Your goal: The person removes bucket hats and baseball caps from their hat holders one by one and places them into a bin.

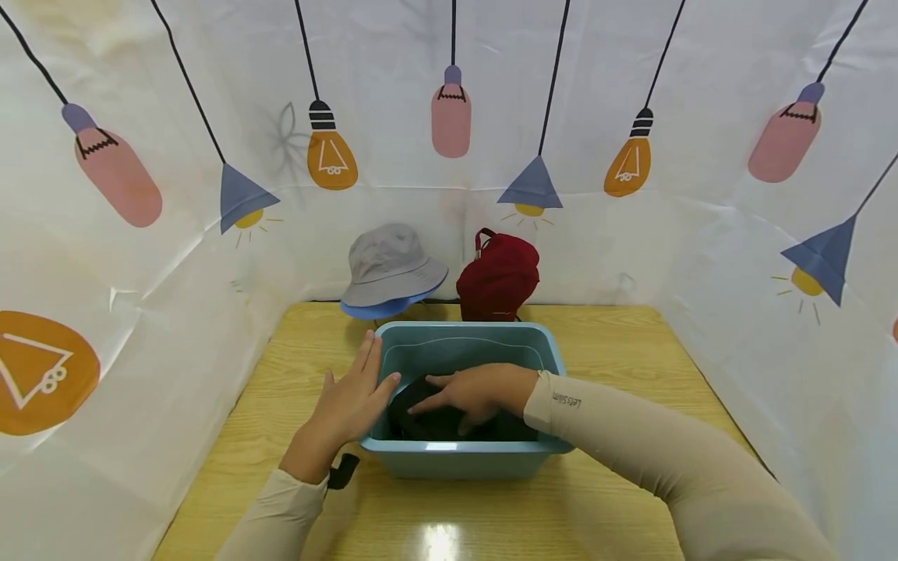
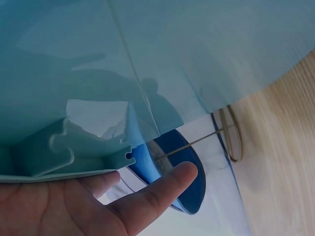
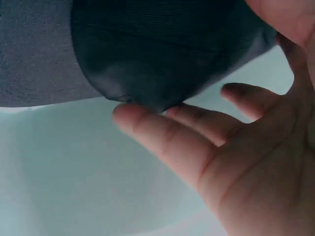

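Observation:
A dark cap (image 1: 428, 425) lies inside a light blue plastic basin (image 1: 466, 461) on the table. My right hand (image 1: 484, 393) reaches into the basin over the cap, fingers spread. In the right wrist view, the fingertips of this hand (image 3: 261, 162) are right at the edge of the dark cap (image 3: 147, 59), part of which is grey. My left hand (image 1: 354, 401) is at the basin's left side with straight fingers along the rim. Seen from the left wrist, this hand (image 2: 98, 209) lies against the outside of the basin (image 2: 88, 44), thumb extended.
Behind the basin, a grey bucket hat (image 1: 393, 265) with a blue underside sits on a thin wire stand (image 2: 231, 132). To its right is a red cap (image 1: 500, 276) with a strap loop. White sheeting printed with lamps encloses the wooden table (image 1: 624, 499).

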`<action>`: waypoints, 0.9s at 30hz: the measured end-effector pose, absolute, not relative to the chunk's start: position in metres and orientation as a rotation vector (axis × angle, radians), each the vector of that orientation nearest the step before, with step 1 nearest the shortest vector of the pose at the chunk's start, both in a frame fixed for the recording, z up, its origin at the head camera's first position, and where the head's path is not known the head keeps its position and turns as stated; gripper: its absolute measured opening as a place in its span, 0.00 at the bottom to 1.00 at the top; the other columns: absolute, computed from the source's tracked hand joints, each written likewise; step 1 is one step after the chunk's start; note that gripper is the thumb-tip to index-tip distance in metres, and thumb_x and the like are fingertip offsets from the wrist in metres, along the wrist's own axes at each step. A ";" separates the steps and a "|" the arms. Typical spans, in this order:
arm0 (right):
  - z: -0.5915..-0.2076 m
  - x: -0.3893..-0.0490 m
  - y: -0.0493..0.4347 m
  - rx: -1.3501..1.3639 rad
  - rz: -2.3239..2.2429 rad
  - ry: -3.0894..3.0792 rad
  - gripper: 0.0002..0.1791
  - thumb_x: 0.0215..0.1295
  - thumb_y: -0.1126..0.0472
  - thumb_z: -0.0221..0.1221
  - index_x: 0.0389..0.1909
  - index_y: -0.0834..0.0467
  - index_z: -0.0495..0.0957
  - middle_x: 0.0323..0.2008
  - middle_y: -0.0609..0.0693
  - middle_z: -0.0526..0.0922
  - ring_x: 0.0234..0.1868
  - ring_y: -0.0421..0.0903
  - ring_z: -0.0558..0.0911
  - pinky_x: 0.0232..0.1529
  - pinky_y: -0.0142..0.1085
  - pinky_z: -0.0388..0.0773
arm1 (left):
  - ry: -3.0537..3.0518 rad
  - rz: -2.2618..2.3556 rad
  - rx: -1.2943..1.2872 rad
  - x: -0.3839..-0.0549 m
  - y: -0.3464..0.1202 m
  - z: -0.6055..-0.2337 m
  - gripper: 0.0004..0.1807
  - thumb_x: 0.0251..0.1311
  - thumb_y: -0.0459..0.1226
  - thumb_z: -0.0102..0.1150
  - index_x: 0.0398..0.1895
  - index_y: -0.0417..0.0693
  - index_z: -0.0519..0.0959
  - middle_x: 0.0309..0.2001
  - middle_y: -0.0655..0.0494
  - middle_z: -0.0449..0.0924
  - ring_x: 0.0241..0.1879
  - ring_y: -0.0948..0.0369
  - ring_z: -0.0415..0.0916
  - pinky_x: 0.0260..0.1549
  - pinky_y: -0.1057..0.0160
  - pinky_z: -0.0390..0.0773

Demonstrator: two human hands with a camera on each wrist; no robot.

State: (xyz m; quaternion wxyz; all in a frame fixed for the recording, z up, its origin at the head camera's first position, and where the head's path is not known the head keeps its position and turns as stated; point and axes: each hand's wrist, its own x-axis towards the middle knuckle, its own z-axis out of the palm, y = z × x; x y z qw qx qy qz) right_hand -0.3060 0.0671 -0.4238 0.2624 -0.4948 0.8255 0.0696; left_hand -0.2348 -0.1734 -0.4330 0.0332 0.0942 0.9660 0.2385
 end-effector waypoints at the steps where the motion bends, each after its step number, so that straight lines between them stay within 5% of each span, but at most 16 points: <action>1: -0.427 -0.307 0.066 -1.347 0.191 2.231 0.49 0.68 0.50 0.68 0.79 0.19 0.49 0.84 0.52 0.47 0.78 0.54 0.65 0.74 0.54 0.68 | 2.975 0.729 0.290 -0.235 -0.173 -0.433 0.47 0.77 0.67 0.27 0.86 0.50 0.35 0.85 0.56 0.24 0.80 0.42 0.53 0.66 0.16 0.36; 27: -0.456 -0.308 0.049 -1.280 0.300 2.235 0.45 0.69 0.45 0.66 0.78 0.19 0.49 0.84 0.50 0.46 0.78 0.47 0.64 0.76 0.45 0.65 | 2.968 0.723 0.285 -0.235 -0.175 -0.434 0.47 0.77 0.67 0.27 0.85 0.50 0.34 0.85 0.56 0.23 0.81 0.43 0.50 0.65 0.16 0.33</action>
